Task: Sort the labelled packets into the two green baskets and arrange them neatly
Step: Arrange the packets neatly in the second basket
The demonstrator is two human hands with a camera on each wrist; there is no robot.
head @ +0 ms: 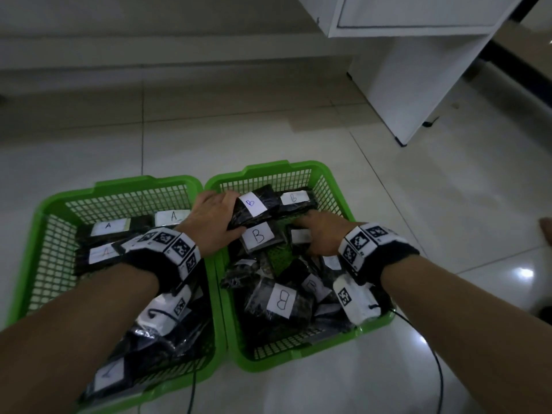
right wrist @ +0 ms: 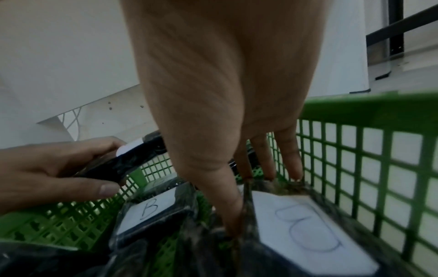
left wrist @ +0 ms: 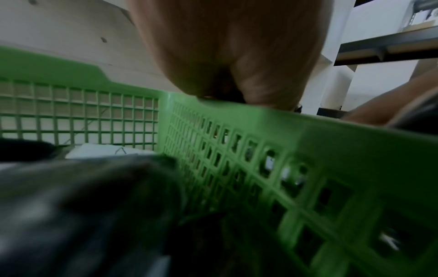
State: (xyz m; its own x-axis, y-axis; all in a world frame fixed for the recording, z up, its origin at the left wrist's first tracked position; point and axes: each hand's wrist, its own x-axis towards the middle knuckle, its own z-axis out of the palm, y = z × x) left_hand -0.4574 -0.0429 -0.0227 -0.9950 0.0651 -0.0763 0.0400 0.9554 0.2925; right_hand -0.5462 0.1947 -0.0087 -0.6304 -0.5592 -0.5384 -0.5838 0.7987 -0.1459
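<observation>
Two green baskets sit side by side on the tiled floor: the left basket [head: 44, 210] holds A-labelled packets [head: 108, 228], the right basket [head: 328, 174] the B packets. My left hand [head: 215, 222] reaches across, fingers and thumb clamped round a raised B packet [head: 254, 209], apparently to clear room. My right hand [head: 321, 237] has fingers extended, pressing down on a loose B packet [right wrist: 308, 230], seemingly to flatten it.

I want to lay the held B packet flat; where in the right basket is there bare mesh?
In the right basket, bare mesh shows between the middle B packet and the right hand, and before the far wall. The near half is piled. The left hand grips the held packet.
</observation>
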